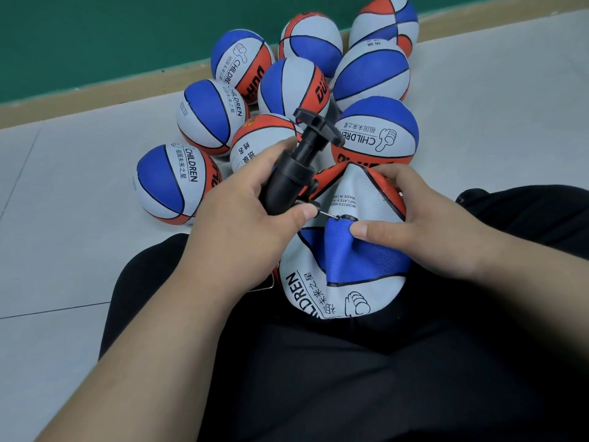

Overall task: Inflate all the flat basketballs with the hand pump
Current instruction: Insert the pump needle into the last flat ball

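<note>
left hand (245, 218): wrapped around the black barrel of the pump (293, 173), with the thumb down by the needle end, so a proper closed grip

pump axis: runs from the T-handle (318, 127), up and away from the grip, down into the fist; the needle (328, 215) sticks out sideways at the bottom, toward the other hand

right hand (424, 218): thumb and fingers pinch a fold of the blue panel, holding it steady right by the valve

flat ball (344, 272): crumpled on the lap, just to the thumb side of the pump grip, with the valve (346, 217) facing the needle tip

the bit that matters: needle and valve look lined up nearly tip to hole. Can't tell if the tip is in yet or only touching the rim

nearer hand: the right one is practically on the valve; the left has to bring the needle across

my guess at the step: seating the needle, no pumping yet since the T-handle is free

watch out for: the soft rubber folding away if the needle goes in crooked

round balls (376, 132): a bunch sit on the floor (79, 250) beyond both hands and look pumped up already
</note>
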